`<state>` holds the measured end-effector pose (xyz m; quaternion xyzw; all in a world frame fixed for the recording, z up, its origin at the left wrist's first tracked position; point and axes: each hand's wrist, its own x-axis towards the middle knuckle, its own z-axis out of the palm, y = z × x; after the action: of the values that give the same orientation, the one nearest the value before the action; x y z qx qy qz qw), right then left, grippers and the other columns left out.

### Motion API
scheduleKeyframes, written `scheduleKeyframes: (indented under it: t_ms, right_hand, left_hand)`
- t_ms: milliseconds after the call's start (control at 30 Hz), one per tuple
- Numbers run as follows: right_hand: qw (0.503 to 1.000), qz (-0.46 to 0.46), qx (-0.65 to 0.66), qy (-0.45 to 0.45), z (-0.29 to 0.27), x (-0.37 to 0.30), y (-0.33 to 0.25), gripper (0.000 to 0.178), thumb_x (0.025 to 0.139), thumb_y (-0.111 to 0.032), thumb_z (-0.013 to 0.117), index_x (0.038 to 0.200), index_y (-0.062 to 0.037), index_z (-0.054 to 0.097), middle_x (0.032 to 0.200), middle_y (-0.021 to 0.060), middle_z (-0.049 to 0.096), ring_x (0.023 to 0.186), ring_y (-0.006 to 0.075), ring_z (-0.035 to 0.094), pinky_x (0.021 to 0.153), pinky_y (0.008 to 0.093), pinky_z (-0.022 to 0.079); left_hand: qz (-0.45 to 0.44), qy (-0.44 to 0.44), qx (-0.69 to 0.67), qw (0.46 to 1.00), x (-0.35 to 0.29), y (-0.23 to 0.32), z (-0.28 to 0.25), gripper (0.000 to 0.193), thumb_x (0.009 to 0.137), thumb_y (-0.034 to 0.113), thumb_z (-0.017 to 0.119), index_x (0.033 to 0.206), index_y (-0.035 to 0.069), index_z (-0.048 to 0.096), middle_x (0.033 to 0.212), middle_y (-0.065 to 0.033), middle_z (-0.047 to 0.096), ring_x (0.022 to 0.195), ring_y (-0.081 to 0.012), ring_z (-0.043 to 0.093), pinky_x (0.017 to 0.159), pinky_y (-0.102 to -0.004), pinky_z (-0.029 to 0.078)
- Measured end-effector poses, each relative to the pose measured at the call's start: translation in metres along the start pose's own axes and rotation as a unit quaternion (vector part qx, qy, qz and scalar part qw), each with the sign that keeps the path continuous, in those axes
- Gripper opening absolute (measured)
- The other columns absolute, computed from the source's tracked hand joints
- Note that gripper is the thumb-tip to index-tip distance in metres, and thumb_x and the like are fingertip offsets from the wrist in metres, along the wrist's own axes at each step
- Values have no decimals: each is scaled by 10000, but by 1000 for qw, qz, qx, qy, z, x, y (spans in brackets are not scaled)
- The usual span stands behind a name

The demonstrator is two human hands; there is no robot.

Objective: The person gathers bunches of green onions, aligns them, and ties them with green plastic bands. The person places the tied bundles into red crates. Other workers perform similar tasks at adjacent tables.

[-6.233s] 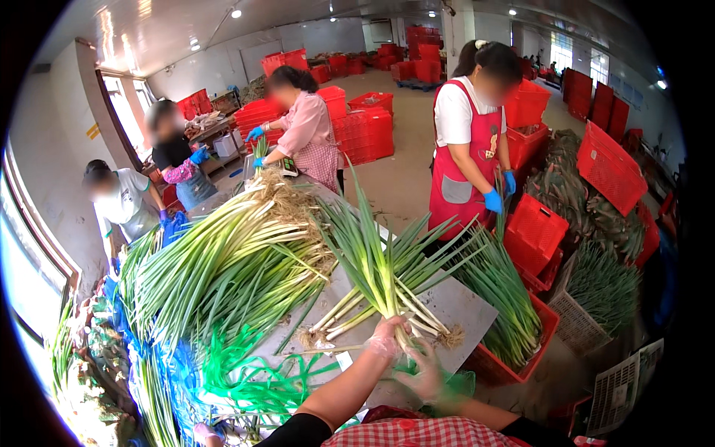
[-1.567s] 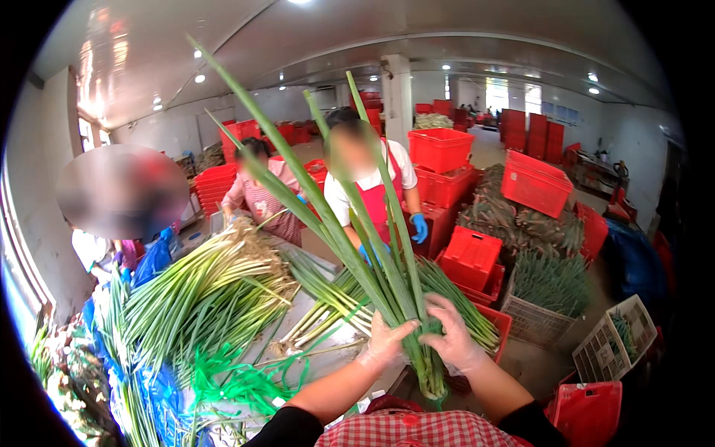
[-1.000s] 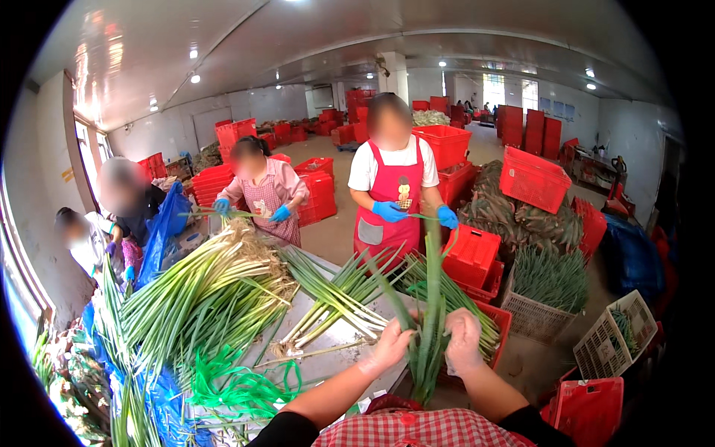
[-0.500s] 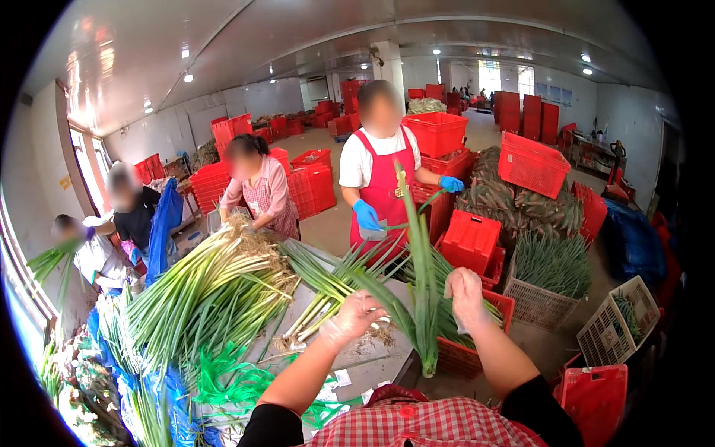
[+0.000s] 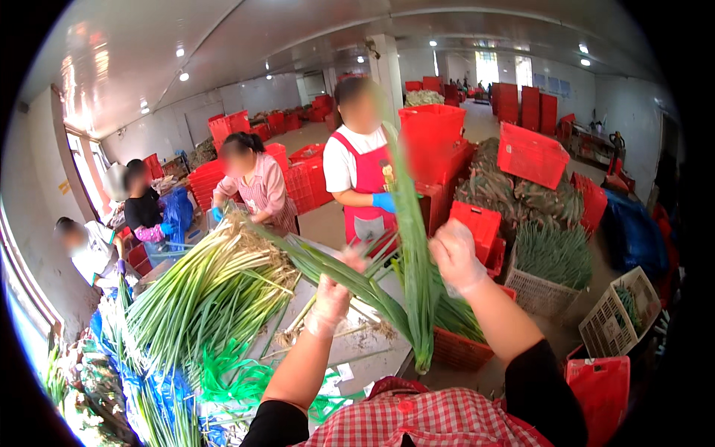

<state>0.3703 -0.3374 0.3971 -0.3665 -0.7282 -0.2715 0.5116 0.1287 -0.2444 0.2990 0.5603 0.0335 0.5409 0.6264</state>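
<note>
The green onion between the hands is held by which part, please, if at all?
The left hand appears to hold a leaf partway along; whether the right hand grips cannot be told.

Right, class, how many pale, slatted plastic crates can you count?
2: one pale, slatted plastic crate holding long green leaves, and another tilted, nearer, at lower right. Others may be hidden.

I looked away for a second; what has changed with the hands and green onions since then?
The left hand moved left and away from the body; the right hand moved away too, leaving them farther apart. The leaves between them splay wider, one reaching left. Their grip is unclear. The onion heap and green ribbons stayed put.
</note>
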Motion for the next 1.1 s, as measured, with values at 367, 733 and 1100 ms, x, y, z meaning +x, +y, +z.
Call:
scheduleKeyframes:
  t_ms: [367,733,1100]
  right_hand:
    - [981,-164,87,-47,92,95,-67,217,783,-175,664,670,-73,510,595,132,506,506,296,524,519,422,394]
    - [728,280,558,-284,54,25,-40,1089,695,-297,819,1467,-47,93,1439,264,310,1311,342,366,1045,444,353]
    - [850,233,176,-440,-3,-159,-2,602,689,-193,705,1258,-141,516,991,172,637,864,368,620,768,410,497]
  left_hand:
    - [-91,-82,45,991,-71,-72,61,1001,544,314,889,1353,30,373,1283,-111,491,1184,-251,480,1018,-423,383]
    - [125,217,-153,956,-35,54,-16,604,777,112,615,1347,139,415,901,-40,553,773,-168,535,746,-321,485]
    - [225,346,-308,857,-85,92,-175,541,755,102,647,1274,63,502,914,-28,586,757,-178,505,710,-284,457]
